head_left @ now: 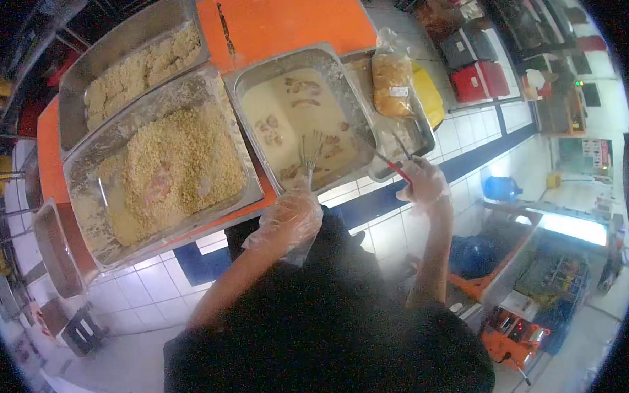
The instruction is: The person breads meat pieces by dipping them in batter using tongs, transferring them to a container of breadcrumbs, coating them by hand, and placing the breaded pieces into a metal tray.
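Note:
My left hand, in a clear plastic glove, is closed around a metal fork. The fork's tines point into a steel pan of pale liquid batter, where several brownish pieces of food lie partly sunk. My right hand, also gloved, grips a red-handled metal utensil near the pan's right corner. Two thin metal arms reach forward from that hand; whether both belong to one tool I cannot tell. Left of the batter, a large pan holds yellowish crumbs with a pinkish piece partly buried.
Another steel pan with pale crumbly coating stands at the far left. An orange surface lies behind the batter pan. At the right, a bagged brown product rests over a smaller pan. A blue water jug is farther right.

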### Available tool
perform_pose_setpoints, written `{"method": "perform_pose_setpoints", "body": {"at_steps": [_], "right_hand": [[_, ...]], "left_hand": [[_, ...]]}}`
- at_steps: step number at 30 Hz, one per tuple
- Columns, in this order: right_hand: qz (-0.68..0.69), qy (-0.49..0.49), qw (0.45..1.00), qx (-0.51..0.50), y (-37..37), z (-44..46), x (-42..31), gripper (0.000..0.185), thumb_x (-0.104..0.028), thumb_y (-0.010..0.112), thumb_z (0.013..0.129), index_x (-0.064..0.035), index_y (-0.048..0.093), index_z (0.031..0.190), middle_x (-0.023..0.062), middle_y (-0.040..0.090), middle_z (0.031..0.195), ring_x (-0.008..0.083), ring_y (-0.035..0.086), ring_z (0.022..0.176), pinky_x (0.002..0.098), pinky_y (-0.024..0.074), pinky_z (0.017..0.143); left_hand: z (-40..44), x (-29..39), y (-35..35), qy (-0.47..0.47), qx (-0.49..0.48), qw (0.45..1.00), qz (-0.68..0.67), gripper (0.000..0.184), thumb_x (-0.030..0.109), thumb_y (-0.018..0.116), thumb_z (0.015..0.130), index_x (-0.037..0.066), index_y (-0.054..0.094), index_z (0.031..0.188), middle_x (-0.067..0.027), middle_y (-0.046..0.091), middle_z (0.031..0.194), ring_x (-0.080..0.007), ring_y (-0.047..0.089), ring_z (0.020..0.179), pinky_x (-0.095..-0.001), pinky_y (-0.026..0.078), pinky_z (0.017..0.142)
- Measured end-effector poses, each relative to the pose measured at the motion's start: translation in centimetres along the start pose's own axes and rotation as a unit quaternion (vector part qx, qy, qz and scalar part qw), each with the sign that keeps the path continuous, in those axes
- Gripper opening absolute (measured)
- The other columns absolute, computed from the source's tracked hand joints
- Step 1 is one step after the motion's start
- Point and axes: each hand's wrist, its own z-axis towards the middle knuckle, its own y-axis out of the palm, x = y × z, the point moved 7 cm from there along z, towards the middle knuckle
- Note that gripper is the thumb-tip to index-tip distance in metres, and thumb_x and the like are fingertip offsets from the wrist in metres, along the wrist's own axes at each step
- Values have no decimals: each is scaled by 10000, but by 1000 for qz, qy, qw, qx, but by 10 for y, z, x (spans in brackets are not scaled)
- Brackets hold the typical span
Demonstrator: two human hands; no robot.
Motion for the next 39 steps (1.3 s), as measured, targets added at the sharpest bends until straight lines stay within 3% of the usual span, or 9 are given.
{"method": "perform_pose_setpoints", "body": {"at_steps": [3,5,9,18,23,26,32,35,39], "right_hand": [[-426,-208,880,-9,11,16,-49,417,-177,672,748,7,556,1104,40,646,862,93,605,685,240,487,561],[-390,-51,909,-136,27,43,-32,406,-217,671,744,-86,548,1109,37,646,939,125,618,764,250,506,624],[-537,-203,782,-244,62,73,-39,369,-343,573,813,-119,549,1106,110,649,924,232,634,812,339,513,670],[-404,29,914,-15,14,62,-157,341,-271,609,778,-114,615,1080,200,641,935,353,619,894,439,494,762],[-173,-167,970,32,109,81,-286,480,-293,523,838,-94,480,1272,141,539,1233,304,500,1139,400,351,1012],[-19,-274,961,-25,260,135,-340,366,-284,499,865,-51,544,1144,183,581,1123,343,543,1033,395,419,900],[-218,-249,943,-44,418,185,-367,397,-277,494,870,4,536,1147,218,606,1029,381,557,988,412,386,927],[-152,-267,947,-94,424,155,-365,386,-270,511,859,-18,542,1150,205,606,1039,368,568,970,407,421,879],[-77,-299,931,-194,386,102,-376,385,-262,523,851,-57,538,1177,184,597,1091,344,570,976,400,457,826]], "left_hand": [[-3,13,-15,115,102,984,89,158,106,502,791,-30,573,825,-167,568,717,-264,569,590,-383,475,546],[-10,15,-21,149,208,962,95,157,112,490,802,-20,572,822,-162,573,738,-259,571,615,-372,483,578],[10,-10,-26,-73,-69,924,-370,154,149,495,811,10,559,816,-133,538,768,-271,556,698,-392,482,640],[-87,-153,-52,-34,187,903,-386,189,168,525,807,54,558,953,-105,564,887,-301,563,856,-429,442,799],[-219,-390,43,-228,347,831,-370,347,249,433,871,78,436,1173,-143,456,1161,-294,434,1094,-396,331,931],[-236,-493,115,-240,308,749,-535,497,295,332,943,81,330,1391,-186,363,1396,-302,325,1301,-409,220,1087],[-190,-483,135,-443,-82,869,-205,536,415,201,975,84,367,1363,-147,359,1407,-262,307,1319,-393,192,1109],[-178,-469,176,-181,309,563,-744,487,383,287,969,64,414,1313,-130,412,1371,-268,367,1288,-421,275,1076],[-237,-439,122,73,180,135,-972,366,251,379,952,54,457,1251,-92,496,1246,-249,481,1141,-392,394,983]]}}
